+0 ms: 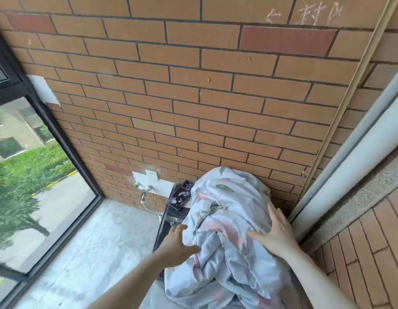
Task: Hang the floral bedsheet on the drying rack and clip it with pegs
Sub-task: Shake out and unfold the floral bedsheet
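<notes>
Resting on bunched floral bedsheet [227,219] — right hand [276,235], fingers flat.

A brick wall [193,90] fills most of the view, with chalk marks [305,14] near its top right. Low on it sits a white socket [151,175] and below that a tap [144,188] with a hose. A dark phone [180,195] lies near the wall. On the left is a big window [32,152] with a dark frame, and outside are green bushes [30,166]. The floor [99,241] is grey concrete.
</notes>
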